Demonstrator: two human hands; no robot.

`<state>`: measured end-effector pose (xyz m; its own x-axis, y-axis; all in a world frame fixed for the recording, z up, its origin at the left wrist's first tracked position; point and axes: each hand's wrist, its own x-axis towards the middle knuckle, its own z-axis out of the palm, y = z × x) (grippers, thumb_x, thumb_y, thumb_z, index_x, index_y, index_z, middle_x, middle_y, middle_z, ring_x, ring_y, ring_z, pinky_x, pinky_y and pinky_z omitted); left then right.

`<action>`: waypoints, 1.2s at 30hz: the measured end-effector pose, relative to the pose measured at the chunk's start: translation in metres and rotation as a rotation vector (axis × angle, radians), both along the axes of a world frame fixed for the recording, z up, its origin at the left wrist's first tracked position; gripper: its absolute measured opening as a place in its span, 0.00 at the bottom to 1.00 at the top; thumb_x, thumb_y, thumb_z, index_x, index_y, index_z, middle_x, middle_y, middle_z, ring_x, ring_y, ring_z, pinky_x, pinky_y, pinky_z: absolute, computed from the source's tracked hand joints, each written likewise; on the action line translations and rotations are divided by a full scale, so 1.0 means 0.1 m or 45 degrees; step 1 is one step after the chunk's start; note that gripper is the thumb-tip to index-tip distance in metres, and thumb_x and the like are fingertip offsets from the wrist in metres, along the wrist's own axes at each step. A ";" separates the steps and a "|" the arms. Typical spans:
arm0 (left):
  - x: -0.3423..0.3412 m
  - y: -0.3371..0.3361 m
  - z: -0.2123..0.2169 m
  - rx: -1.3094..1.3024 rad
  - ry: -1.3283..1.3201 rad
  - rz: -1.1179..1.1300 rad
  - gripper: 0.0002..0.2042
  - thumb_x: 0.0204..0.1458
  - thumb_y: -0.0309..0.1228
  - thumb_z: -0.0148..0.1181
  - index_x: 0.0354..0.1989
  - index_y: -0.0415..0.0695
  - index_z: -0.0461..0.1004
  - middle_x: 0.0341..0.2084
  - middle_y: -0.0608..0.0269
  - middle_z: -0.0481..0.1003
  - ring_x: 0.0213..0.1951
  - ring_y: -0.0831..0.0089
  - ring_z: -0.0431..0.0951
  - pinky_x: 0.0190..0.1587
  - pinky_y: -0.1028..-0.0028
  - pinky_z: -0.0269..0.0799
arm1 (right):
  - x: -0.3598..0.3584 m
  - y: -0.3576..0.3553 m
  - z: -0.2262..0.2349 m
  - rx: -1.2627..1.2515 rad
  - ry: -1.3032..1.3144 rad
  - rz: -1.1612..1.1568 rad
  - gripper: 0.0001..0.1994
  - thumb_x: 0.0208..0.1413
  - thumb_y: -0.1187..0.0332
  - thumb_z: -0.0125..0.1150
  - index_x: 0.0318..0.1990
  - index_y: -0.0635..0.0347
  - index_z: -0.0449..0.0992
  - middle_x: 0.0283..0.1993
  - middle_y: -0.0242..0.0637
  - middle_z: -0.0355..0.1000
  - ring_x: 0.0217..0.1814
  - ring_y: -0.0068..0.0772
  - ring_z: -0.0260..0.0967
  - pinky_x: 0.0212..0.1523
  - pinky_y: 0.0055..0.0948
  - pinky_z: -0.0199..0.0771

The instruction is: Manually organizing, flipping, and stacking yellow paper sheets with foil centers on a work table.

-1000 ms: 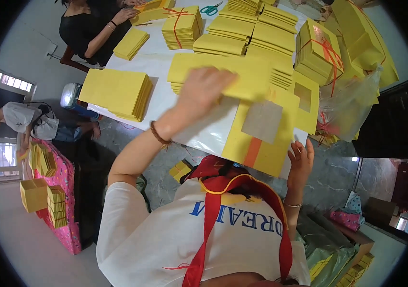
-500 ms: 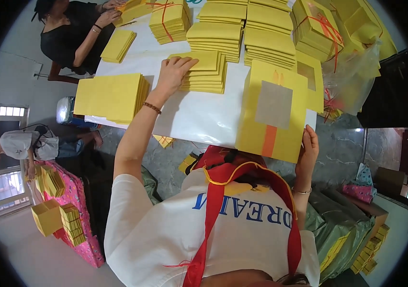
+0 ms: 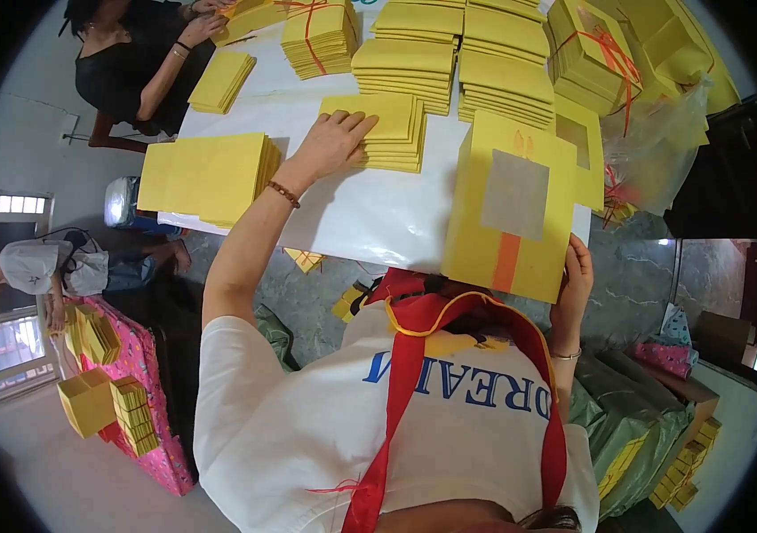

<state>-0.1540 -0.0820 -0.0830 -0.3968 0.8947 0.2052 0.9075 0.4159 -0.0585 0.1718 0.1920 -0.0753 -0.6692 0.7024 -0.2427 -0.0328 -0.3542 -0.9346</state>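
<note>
A white table (image 3: 361, 224) is filling much of the top of the frame. Rows of yellow stacks (image 3: 405, 56) are sitting on it at the top middle. A big yellow piece (image 3: 534, 253) is lying right of the middle, its bottom end sticking out past the table's edge. A person in black (image 3: 121, 75) is sitting at the upper left. A long stack (image 3: 201, 176) is lying left of the middle. A small stack (image 3: 389, 129) is resting between the long stack and the yellow piece. The left hand (image 3: 336, 142) is lying on the small stack; its fingers are bending close together over the top, but its thumb is hiding, so I cannot tell if it is pinching. The right hand (image 3: 574, 280) is curling at the yellow piece's lower right edge; I cannot tell if it is gripping. Brown beads (image 3: 283, 194) are circling the left wrist.
</note>
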 end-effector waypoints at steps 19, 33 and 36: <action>0.06 0.21 -0.15 0.103 0.010 0.161 0.22 0.43 0.25 0.53 0.50 0.47 0.65 0.45 0.64 0.69 0.46 0.65 0.68 0.44 0.64 0.63 | -0.02 -0.03 -0.01 0.039 -0.013 0.018 0.13 0.61 0.68 0.43 0.49 0.65 0.66 0.43 0.35 0.69 0.40 0.19 0.68 0.38 0.18 0.69; 0.12 0.19 -0.30 0.122 -0.289 0.237 0.35 0.35 0.30 0.57 0.59 0.46 0.55 0.54 0.54 0.59 0.55 0.54 0.57 0.55 0.57 0.51 | -0.04 -0.01 0.02 0.091 0.021 -0.018 0.19 0.61 0.65 0.44 0.56 0.65 0.60 0.54 0.39 0.63 0.54 0.27 0.62 0.51 0.24 0.63; 0.07 0.18 -0.18 0.105 -0.353 0.298 0.36 0.36 0.31 0.56 0.59 0.46 0.54 0.57 0.52 0.57 0.58 0.54 0.55 0.56 0.54 0.48 | -0.12 -0.01 0.14 0.266 0.036 0.072 0.23 0.61 0.63 0.44 0.60 0.64 0.55 0.61 0.41 0.54 0.63 0.31 0.53 0.58 0.29 0.57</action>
<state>-0.1468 -0.0638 -0.1008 -0.6394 0.7580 0.1287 0.7639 0.6072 0.2186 0.1598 0.1910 -0.0609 -0.7133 0.6967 -0.0760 -0.0461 -0.1548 -0.9869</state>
